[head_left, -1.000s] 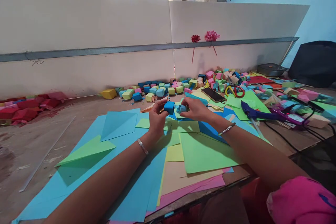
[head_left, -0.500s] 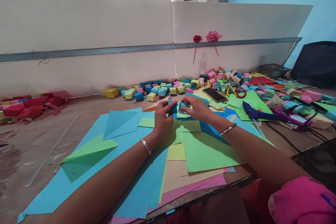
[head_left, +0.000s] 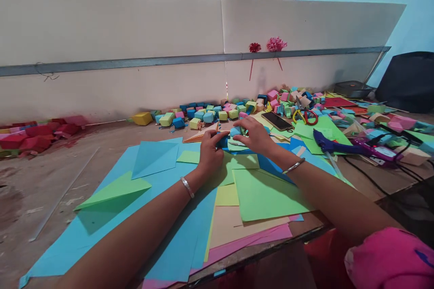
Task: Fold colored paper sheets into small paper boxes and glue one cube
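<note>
White boards stand along the back of the work table (head_left: 81,162), with a red flower (head_left: 255,48) and a pink flower (head_left: 276,44) by the metal rail (head_left: 145,62). Over the spread of coloured paper, I see the left hand (head_left: 212,153) pinching a dark blue paper piece (head_left: 223,141), mostly hidden by its fingers. Just beside it, the right hand (head_left: 255,136) has its thumb and fingers closed on a light blue paper piece (head_left: 235,131); whether the two pieces touch, I can't tell. Small paper boxes (head_left: 167,119) line up behind the hands. Toward the right lie a phone (head_left: 277,121), scissors (head_left: 307,118) and a blue-and-purple glue gun (head_left: 342,147), its tip over green paper.
</note>
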